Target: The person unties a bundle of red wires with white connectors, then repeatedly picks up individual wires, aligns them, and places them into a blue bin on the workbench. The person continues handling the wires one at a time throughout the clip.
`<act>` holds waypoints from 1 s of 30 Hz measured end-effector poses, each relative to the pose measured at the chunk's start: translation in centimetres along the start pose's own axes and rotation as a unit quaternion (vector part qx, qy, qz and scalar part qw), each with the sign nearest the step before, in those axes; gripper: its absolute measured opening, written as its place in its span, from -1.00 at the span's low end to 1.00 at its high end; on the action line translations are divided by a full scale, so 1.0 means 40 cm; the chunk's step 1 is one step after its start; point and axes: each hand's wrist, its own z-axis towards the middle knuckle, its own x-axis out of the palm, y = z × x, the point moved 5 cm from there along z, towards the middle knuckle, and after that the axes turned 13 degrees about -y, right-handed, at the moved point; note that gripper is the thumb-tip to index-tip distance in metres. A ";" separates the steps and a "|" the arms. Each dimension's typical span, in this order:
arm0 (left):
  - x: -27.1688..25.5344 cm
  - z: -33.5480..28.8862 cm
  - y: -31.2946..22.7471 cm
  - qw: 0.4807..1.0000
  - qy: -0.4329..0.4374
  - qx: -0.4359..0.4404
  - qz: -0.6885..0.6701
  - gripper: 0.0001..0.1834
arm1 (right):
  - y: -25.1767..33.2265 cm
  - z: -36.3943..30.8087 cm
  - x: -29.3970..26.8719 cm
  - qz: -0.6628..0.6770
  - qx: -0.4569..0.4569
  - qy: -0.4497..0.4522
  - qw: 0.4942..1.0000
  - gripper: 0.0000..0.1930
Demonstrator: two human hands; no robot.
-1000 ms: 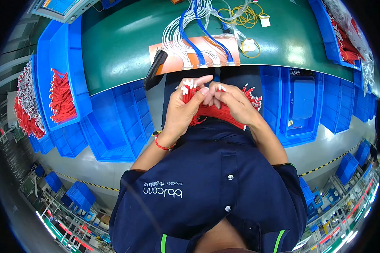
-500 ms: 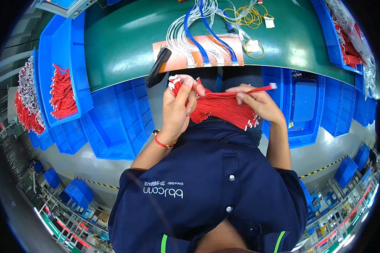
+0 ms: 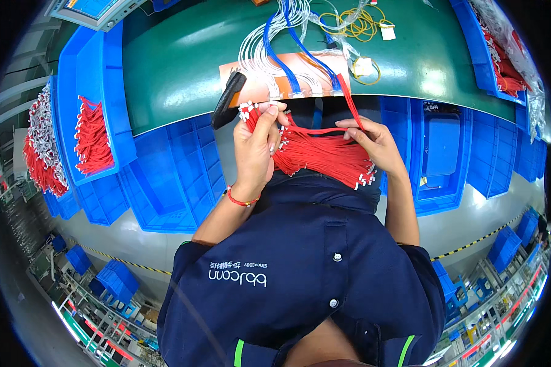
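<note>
My left hand (image 3: 257,144) is closed round the ends of several red cables, their white connectors (image 3: 248,111) poking out past the thumb. A thick bundle of red cables (image 3: 324,160) lies across my lap, white connectors at both ends. My right hand (image 3: 374,144) pinches a red cable (image 3: 348,101) to the right of the bundle. From those fingers one stretch runs left toward my left hand, and the other rises past the bench's front edge. The tip of that rising end overlaps the blue and white wires, so its connector is hard to make out.
Ahead is a green bench (image 3: 183,67) carrying an orange board (image 3: 288,64) with white and blue wires. A black-handled object (image 3: 228,98) juts over its edge. Yellow loops (image 3: 356,27) lie behind. Blue bins (image 3: 165,177) flank me, one holding red cables (image 3: 93,137).
The cable end in my right hand has swung from pointing right to pointing up toward the bench. Both hands stay in nearly the same places.
</note>
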 end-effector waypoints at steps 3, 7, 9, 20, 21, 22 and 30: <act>-0.004 0.008 0.013 1.000 -0.005 -0.008 0.003 -0.77 | -0.005 -0.004 -0.004 -0.029 -0.021 -0.002 0.999 -0.73; -0.002 0.004 0.020 1.000 -0.019 0.006 0.000 -0.76 | 0.022 -0.017 -0.001 -0.023 -0.067 -0.016 0.997 -0.72; -0.004 0.007 0.025 1.000 -0.025 0.010 0.009 -0.74 | 0.026 -0.020 -0.006 0.007 -0.094 -0.024 0.995 -0.73; -0.007 -0.005 -0.002 0.984 0.092 -0.133 0.078 -0.65 | 0.002 -0.054 -0.073 0.245 -0.037 -0.076 0.966 -0.82; -0.003 -0.013 -0.002 0.976 0.119 -0.138 0.115 -0.65 | 0.001 -0.061 -0.080 0.195 -0.026 -0.093 0.976 -0.80; -0.001 -0.021 0.000 0.970 0.137 -0.145 0.137 -0.64 | 0.002 -0.064 -0.081 0.145 -0.014 -0.106 0.984 -0.77; 0.035 -0.063 0.026 0.947 0.221 -0.182 0.147 -0.69 | 0.024 -0.060 -0.019 -0.173 -0.101 -0.012 0.980 -0.54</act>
